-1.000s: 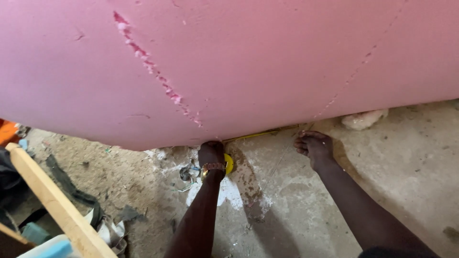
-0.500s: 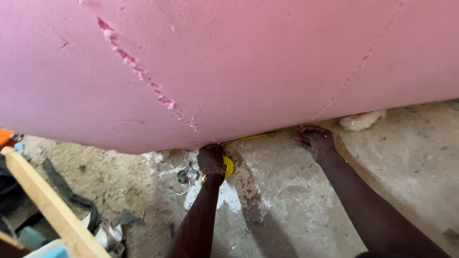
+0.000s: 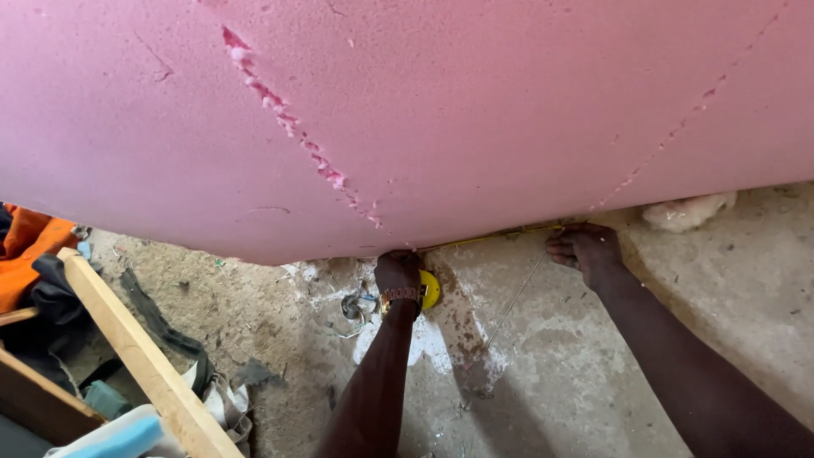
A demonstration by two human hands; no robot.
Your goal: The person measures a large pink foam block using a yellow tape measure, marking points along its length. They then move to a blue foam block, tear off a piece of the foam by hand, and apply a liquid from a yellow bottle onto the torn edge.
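Fingers of left hand (image 3: pixel 398 270) grasp yellow tape measure (image 3: pixel 430 289) at frame centre; right hand (image 3: pixel 585 246) fingers pin its tape under pink foam (image 3: pixel 441 110) edge.

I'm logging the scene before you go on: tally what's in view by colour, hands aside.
Pink: 1, the foam slab
Yellow: 1, the tape measure by the left hand, its blade running toward the right hand
Orange: 1, the cloth
Bare wood: 1, the plank
White: 1, the fluff lump
Light blue: 1, the foam piece
Total: 6
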